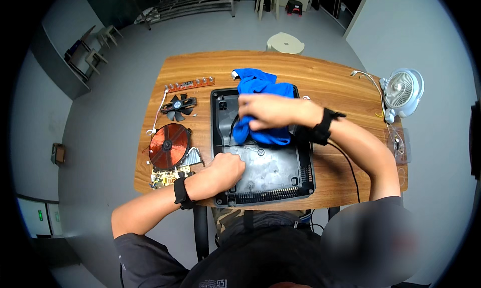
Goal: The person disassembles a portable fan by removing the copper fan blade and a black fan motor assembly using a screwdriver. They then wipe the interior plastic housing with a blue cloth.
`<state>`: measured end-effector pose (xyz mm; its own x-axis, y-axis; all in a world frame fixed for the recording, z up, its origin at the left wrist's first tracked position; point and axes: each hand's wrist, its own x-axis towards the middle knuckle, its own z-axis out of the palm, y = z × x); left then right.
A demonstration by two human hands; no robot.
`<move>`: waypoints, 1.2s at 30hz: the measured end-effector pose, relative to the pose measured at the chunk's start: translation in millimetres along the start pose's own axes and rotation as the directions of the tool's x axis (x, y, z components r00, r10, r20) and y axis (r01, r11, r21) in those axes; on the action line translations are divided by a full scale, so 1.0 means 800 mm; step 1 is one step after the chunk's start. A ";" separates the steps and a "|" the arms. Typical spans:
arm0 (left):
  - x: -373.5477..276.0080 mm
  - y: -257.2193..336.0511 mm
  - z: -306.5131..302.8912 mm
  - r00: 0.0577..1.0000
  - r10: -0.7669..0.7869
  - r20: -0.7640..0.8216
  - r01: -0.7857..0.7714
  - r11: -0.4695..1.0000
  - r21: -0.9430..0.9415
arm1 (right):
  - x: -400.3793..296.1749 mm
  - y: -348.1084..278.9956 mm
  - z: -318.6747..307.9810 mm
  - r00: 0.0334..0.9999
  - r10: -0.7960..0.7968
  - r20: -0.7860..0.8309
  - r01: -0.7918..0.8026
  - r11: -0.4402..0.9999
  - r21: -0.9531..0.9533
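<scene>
My right hand (267,110) is bunched on a blue cloth (259,87) and slightly blurred. The cloth lies over the far part of a black plastic induction cooker housing (259,167) and spills past its far rim. The housing sits open side up near the front of the table, with vent slots along its near edge. Across its left rim, my left hand (225,171) is curled knuckles up, its fingertips hidden. A black cable (348,160) runs from near my right wrist over the table's front edge.
On the wooden table (323,68), left of the housing, lie a display board (189,84), a black cooling fan (178,106), a copper induction coil (169,147) and a circuit board (162,177). A small desk fan (400,87) and a clear plastic box (398,145) are at the right edge.
</scene>
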<state>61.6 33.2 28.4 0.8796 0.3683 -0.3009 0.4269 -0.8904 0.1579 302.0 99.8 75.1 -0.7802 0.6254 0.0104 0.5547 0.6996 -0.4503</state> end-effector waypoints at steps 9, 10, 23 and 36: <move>-0.002 0.006 -0.005 1.000 -0.006 0.000 0.006 1.000 -0.013 | -0.059 0.017 -0.024 0.990 0.143 -0.005 -0.143 0.989 -0.045; 0.001 0.004 -0.003 1.000 -0.001 0.018 0.001 1.000 -0.009 | -0.065 0.019 -0.007 0.995 0.095 0.028 -0.094 0.995 -0.040; -0.007 -0.004 -0.024 0.996 -0.062 0.066 0.067 0.995 -0.074 | -0.058 -0.010 0.041 0.967 0.183 0.176 -0.107 0.922 -0.372; 0.031 -0.046 -0.007 0.929 -0.194 -0.315 0.274 0.932 0.235 | -0.053 0.010 0.041 0.980 0.125 0.158 -0.088 0.971 -0.222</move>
<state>68.9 76.7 20.6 0.8006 0.5990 -0.0140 0.5899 -0.7922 -0.1564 330.2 67.6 42.2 -0.7405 0.6455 -0.1870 0.6716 0.7010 -0.2398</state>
